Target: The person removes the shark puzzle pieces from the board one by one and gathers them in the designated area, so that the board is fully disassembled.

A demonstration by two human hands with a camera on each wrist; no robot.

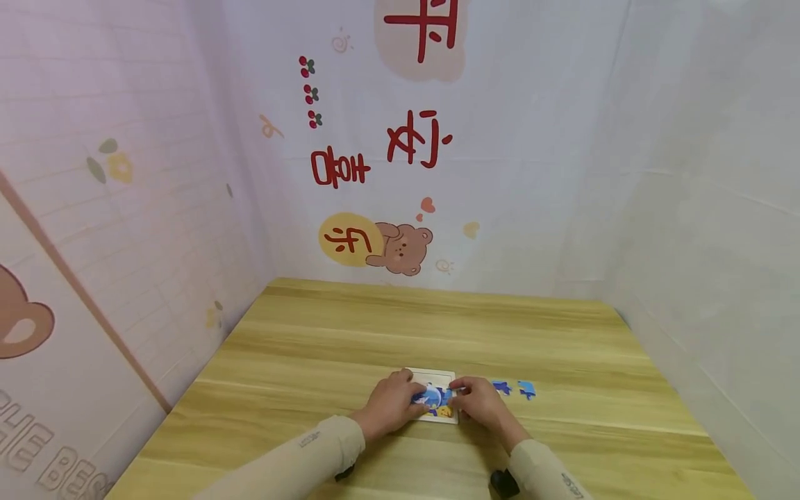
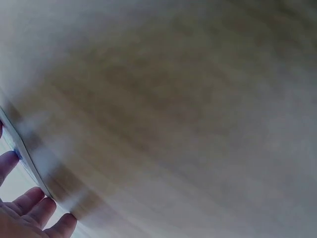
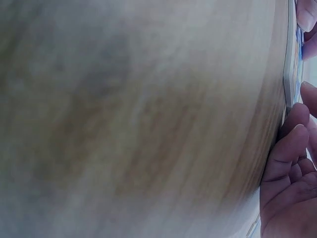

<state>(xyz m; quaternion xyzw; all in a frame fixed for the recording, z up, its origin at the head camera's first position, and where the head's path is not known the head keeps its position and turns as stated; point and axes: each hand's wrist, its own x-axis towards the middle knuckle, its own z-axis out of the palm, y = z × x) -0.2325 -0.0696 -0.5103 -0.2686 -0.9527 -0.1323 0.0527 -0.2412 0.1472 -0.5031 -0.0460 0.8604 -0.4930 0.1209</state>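
Presumably for steadiness, tray (image 1: pixel 430 371) on table (image 1: pixel 375 333) is gripped by half-curled left hand (image 1: pixel 389 404). Right edge is met by bent right hand (image 1: pixel 484 405), hold unclear; pieces (image 1: pixel 527 390) are parked alongside, likely for reach.

Free table (image 1: pixel 387 326) beyond the tray (image 1: pixel 431 372), but puzzle pieces (image 1: pixel 527 389) to its right.

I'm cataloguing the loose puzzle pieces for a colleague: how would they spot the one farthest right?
On the wooden table, find the white puzzle frame. Look right, past the right hand, to a blue loose piece just beyond it. Yours is the next one along, the rightmost piece, standing farther from the hand.
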